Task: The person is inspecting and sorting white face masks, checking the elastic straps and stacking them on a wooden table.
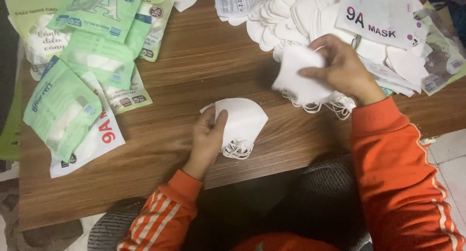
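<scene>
Though folded, white masks [241,122], elastic-looped.

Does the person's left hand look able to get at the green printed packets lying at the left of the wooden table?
Probably yes, but not freely: the left hand is already gripping a folded white face mask. The bare wooden table between it and the green printed packets holds nothing in the way.

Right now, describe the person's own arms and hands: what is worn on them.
Both arms wear bright orange long sleeves with ribbed cuffs and thin white stripes running down the outside. The left hand and right hand are bare: no gloves, rings or watch visible.
</scene>
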